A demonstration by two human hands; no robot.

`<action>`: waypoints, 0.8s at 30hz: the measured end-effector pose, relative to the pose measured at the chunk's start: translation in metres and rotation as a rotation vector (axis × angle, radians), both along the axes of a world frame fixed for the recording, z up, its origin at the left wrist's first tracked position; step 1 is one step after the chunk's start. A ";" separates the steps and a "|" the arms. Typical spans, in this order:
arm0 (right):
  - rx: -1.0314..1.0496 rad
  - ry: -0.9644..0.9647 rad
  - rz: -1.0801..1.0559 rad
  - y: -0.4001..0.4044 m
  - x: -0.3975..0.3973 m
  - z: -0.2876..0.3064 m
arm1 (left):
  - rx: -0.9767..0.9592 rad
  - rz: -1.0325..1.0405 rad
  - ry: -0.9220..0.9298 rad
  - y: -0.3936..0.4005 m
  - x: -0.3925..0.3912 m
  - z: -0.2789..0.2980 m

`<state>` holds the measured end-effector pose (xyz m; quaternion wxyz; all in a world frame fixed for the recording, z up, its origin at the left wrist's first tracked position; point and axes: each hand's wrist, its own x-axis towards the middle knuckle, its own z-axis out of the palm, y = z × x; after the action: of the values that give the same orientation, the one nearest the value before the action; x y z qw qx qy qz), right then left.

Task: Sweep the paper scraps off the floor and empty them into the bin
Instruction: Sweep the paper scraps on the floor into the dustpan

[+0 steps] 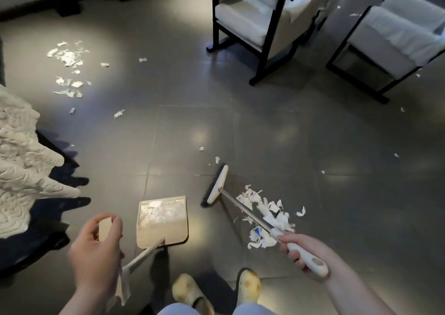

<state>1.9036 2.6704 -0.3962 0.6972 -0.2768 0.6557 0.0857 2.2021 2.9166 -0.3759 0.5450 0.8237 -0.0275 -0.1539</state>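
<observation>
Scraps: a white pile [263, 218] lies on the floor under the broom shaft, just right of the dustpan; more clusters [67, 57] lie far left, with loose bits between and near the chairs.
Floor [313, 141]: dark grey glossy tiles with pale light patches; a dark skirting runs along the far wall.
Dustpan [162, 219]: beige, flat on the tiles, some scraps in its front part; its long handle runs back to the left hand.
Left hand [96, 249]: curled round the top of the dustpan handle.
Broom [215, 186]: white head, dark bristles on the floor, just right of the dustpan.
Right hand [301, 254]: gripping the broom's white grip.
Chairs: two black-framed, pale-cushioned, one [255, 18] top centre, one [395, 37] top right.
White textured object [21, 167]: at the left edge; I cannot tell what it is.
Slippers [249, 287]: pale, at the bottom edge.
</observation>
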 end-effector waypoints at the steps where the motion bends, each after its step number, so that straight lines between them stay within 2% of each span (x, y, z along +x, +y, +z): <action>1: 0.017 0.009 0.000 -0.001 -0.002 -0.003 | -0.010 -0.002 -0.002 -0.003 -0.002 0.003; 6: -0.014 0.046 -0.008 -0.007 -0.029 0.002 | -0.035 0.005 0.000 -0.016 -0.011 0.018; 9: 0.021 -0.003 -0.058 -0.022 -0.039 0.015 | -0.055 0.025 -0.028 -0.026 -0.018 0.020; 15: 0.056 -0.101 -0.006 -0.065 -0.038 0.027 | -0.085 0.135 -0.110 -0.046 -0.044 0.027; 21: 0.063 -0.229 0.040 -0.105 0.034 0.020 | -0.051 0.129 -0.215 -0.054 -0.060 0.031; 24: 0.131 -0.308 -0.002 -0.121 0.087 0.016 | -0.017 0.112 -0.194 -0.056 -0.050 0.030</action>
<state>1.9903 2.5492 -0.3800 0.8062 -0.2400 0.5341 0.0841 2.1516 2.8609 -0.3455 0.5544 0.8304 -0.0351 -0.0425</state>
